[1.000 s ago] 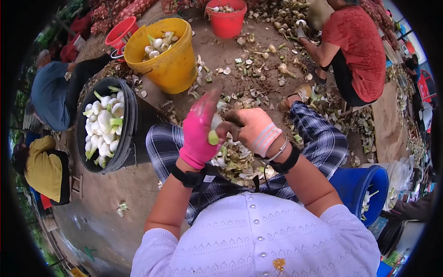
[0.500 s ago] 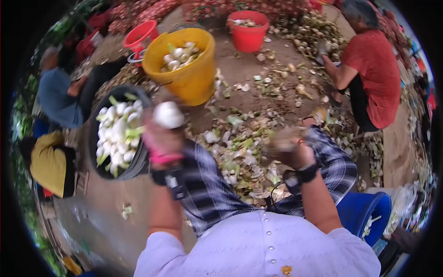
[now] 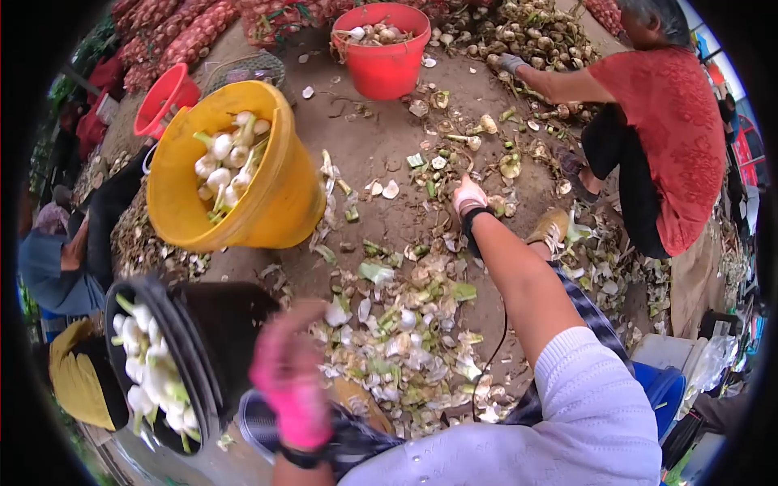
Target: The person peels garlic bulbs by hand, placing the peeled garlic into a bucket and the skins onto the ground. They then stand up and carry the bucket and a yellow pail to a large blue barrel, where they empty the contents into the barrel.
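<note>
My left hand (image 3: 296,377), in a bright pink glove, is smeared by motion beside the black bucket (image 3: 203,340), over the peel-covered ground. Peeled white garlic bulbs (image 3: 154,364) with green stems fill that bucket, which looks tipped in this view. My right arm stretches forward; my right hand (image 3: 469,194), in a pale glove, is low over the dirt, its fingers mostly hidden behind its back. Close around it lie a garlic bulb with stem (image 3: 485,125), another bulb (image 3: 510,166) and cut stem pieces. I cannot tell what either hand holds.
A yellow bucket (image 3: 284,194) of garlic stands ahead left, a red bucket (image 3: 381,69) beyond it. Peels (image 3: 405,340) litter the ground between my legs. At right, a person in red (image 3: 664,138) reaches toward a garlic pile (image 3: 535,40). A blue bucket (image 3: 656,393) stands behind right.
My right hand has gone from near my knee forward to the ground. My left hand, earlier with a white bulb at the black bucket, is now lower in view. My view has shifted.
</note>
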Available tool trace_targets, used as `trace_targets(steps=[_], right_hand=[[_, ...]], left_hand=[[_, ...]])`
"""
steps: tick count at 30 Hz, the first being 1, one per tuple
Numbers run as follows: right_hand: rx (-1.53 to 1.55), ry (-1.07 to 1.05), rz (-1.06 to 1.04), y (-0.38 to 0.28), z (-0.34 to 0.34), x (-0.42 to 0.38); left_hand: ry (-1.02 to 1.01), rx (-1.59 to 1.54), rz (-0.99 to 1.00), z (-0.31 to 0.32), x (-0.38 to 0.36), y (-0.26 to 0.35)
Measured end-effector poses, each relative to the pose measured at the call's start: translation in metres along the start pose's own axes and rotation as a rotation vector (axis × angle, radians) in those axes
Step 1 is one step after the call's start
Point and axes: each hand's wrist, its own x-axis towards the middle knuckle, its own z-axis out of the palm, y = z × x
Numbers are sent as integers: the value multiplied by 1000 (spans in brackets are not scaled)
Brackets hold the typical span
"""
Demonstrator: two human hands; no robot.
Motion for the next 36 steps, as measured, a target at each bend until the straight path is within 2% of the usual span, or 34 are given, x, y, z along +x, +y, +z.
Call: trace_targets(steps=[1,2,3,4,5,6,7,8,9,10,11,13,14,16,17,18,20,21,22,23,25,26,29,31,33,34,36], right_hand=[[5,26,6,-1,5,16],[-2,45,6,0,12,25],[-2,168,-89,6,20,27],[5,288,-179,15,29,23],[58,323,-211,13,32,9],[248,420,-223,14,41,-11],[671,430,-164,11,55,-34],[1017,256,-203,10,63,-62],[1329,-38,-243,11,69,-99],[1482,-275,-278,10,69,-138],[1443,-424,-355,7,57,-174],[1478,-267,-751,-11,32,-265],[1909,-695,-427,-19,6,-298],[2101,-882,-510,-7,-12,-322],[2003,-800,-532,-4,-19,-327],[1751,-715,-650,12,-52,-348],[1543,-430,-759,24,-52,-360],[1688,-494,-686,28,-53,-367],[1631,-509,-617,35,-56,-374],[1590,-470,-644,40,-63,-385],[1526,-422,-695,53,-65,-400],[1498,-473,-706,62,-70,-409],[1500,-623,-828,85,-84,-433],[1436,-539,-812,96,-90,-447],[1330,-391,-802,102,-91,-454],[1330,-382,-803,105,-91,-458],[1577,-501,-765,105,-88,-466]], left_hand=[[-151,12,-59,22,-4,-5],[-310,55,96,30,-4,-10],[-468,42,202,31,0,-15],[-484,37,180,35,3,-16],[-450,-8,51,38,6,-17],[-405,-53,-66,41,10,-17],[-381,-86,9,47,13,-30],[-380,-96,7,56,14,-35],[-350,-29,12,64,12,-36],[-318,49,17,71,10,-38],[-315,99,25,78,6,-44],[-294,169,24,82,-2,-54],[-315,235,6,79,-4,-57],[-325,301,-4,66,-12,-46],[-244,252,175,61,-16,-38],[-163,197,357,56,-23,-29],[-100,179,344,50,-47,-10],[-136,114,318,45,-56,-1],[-173,51,293,41,-65,5],[-142,69,403,38,-73,7],[-142,40,451,28,-86,13],[-144,9,495,23,-93,17],[-173,-40,502,13,-112,30],[-171,-64,532,11,-119,33],[-167,-222,412,11,-121,33],[-169,-227,418,11,-123,34],[-228,-213,323,11,-126,35]])
